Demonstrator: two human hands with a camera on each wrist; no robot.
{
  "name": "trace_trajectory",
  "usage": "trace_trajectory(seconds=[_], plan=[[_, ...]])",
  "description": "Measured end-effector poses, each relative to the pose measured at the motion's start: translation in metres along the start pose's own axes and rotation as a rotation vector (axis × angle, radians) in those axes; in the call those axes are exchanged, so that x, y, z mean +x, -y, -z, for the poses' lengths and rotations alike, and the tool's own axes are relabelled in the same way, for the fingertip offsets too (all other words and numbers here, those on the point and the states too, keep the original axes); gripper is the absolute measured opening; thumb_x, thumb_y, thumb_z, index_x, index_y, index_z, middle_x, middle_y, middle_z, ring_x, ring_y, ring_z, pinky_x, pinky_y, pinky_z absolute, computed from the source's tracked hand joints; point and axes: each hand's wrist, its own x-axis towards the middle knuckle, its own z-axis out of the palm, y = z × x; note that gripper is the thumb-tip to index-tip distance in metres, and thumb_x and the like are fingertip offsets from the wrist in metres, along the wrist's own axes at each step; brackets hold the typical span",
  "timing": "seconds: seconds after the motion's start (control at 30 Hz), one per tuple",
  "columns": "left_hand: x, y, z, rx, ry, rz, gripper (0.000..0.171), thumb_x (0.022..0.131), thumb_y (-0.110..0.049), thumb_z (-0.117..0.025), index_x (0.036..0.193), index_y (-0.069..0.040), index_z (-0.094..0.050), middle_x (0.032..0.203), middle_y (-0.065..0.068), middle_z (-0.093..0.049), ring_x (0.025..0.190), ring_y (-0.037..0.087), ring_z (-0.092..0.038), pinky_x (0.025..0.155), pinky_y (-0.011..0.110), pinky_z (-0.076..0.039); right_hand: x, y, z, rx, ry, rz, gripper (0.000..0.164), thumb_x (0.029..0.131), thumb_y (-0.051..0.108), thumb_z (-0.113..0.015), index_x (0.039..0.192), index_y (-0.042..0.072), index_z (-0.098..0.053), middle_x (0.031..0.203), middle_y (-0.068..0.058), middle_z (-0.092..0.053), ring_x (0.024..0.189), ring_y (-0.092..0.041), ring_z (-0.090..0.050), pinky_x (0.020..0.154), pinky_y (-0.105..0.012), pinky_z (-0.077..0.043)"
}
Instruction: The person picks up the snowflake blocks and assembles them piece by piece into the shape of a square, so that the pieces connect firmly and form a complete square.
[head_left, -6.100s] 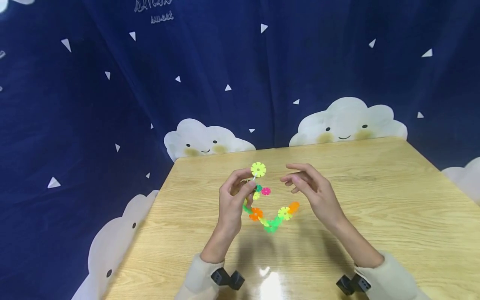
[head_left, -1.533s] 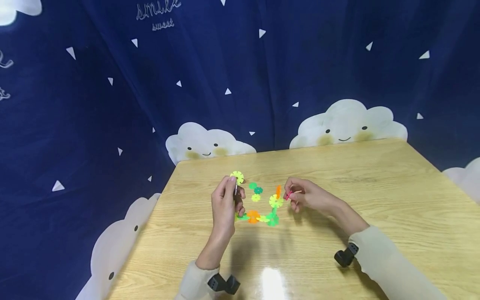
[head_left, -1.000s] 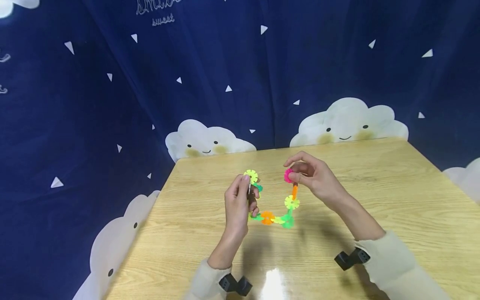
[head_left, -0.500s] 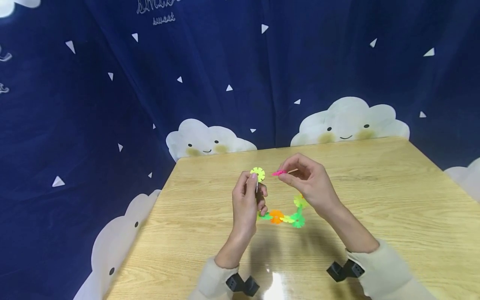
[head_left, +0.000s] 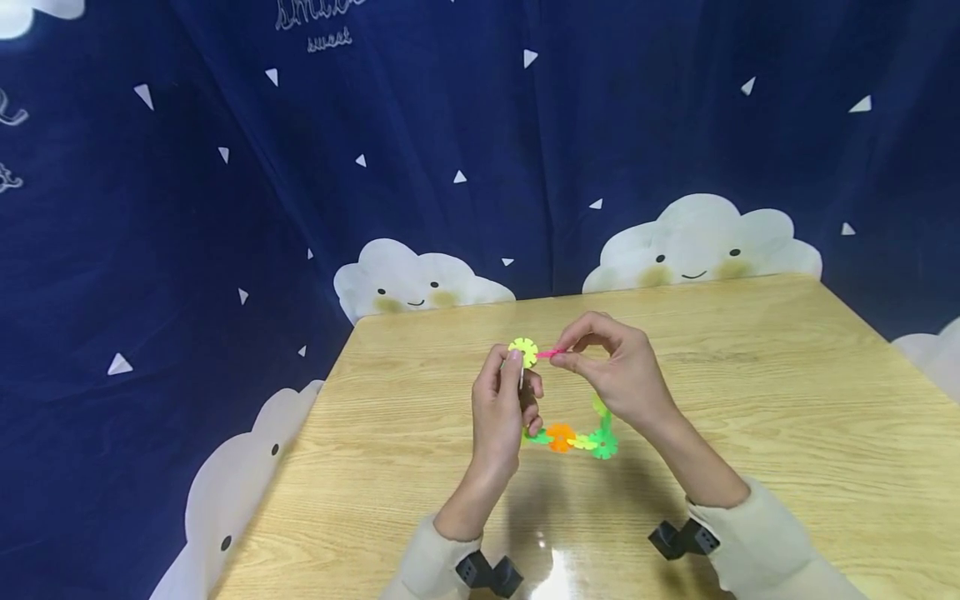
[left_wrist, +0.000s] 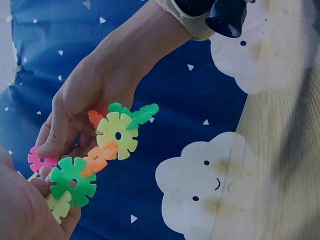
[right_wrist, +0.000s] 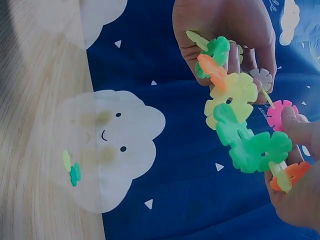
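Note:
In the head view my left hand (head_left: pixel 497 408) pinches the end of a chain of notched plastic flower discs, where a pale yellow disc (head_left: pixel 523 343) stands up above the thumb. A white disc (right_wrist: pixel 262 77) shows between its fingers in the right wrist view. My right hand (head_left: pixel 630 379) pinches a pink disc (head_left: pixel 549 353) edge-on, its rim right at the yellow disc's edge. Between the hands hangs the rest of the chain, with an orange disc (head_left: pixel 560 437) and a green disc (head_left: pixel 603 444). Its far end, another orange disc (right_wrist: pixel 295 175), lies against my right hand's lower fingers.
On the wooden table (head_left: pixel 360 467), a loose teal disc (right_wrist: pixel 75 174) and a loose yellow disc (right_wrist: pixel 66 161) lie side by side. A dark blue curtain (head_left: pixel 442 100) with clouds hangs behind the table. Each wrist wears a small black camera (head_left: pixel 489 575).
My right hand, empty at first, has picked the pink disc up from the table. It has turned the disc edge-on and brought it left to the yellow disc at my left hand.

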Motion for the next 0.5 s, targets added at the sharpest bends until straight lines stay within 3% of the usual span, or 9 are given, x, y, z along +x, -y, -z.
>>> trace_trajectory(seconds=[0.13,0.27,0.5], plan=[[-0.0007,0.0005,-0.0003,0.002,0.006,0.008,0.034,0.113,-0.033,-0.044,0.106,-0.001,-0.052,0.069,0.004,-0.053,0.043,0.01,-0.032,0.039,0.018,-0.035,-0.0004,0.0002,-0.0006,0.013,-0.012,0.01,0.019,0.081,-0.005,-0.085,0.085,0.008,-0.073,0.086,-0.005,-0.071,0.086,-0.016,-0.066,0.087,-0.03,-0.052],[-0.0019,0.0009,-0.0014,0.0,0.021,0.014,0.03,0.114,-0.034,-0.042,0.102,-0.008,-0.053,0.07,0.005,-0.051,0.043,0.01,-0.032,0.039,0.018,-0.035,-0.001,-0.0008,-0.0015,0.001,-0.025,-0.004,0.021,0.078,-0.006,-0.087,0.078,0.008,-0.071,0.079,-0.005,-0.07,0.082,-0.015,-0.066,0.085,-0.028,-0.053],[-0.0029,0.0007,-0.0001,0.008,0.03,0.022,0.035,0.113,-0.033,-0.043,0.104,-0.001,-0.053,0.069,0.003,-0.052,0.043,0.009,-0.033,0.038,0.018,-0.034,-0.0031,-0.0023,-0.0062,-0.051,-0.067,0.022,0.028,0.076,-0.009,-0.087,0.07,0.01,-0.068,0.072,-0.004,-0.067,0.075,-0.013,-0.063,0.075,-0.023,-0.051]])
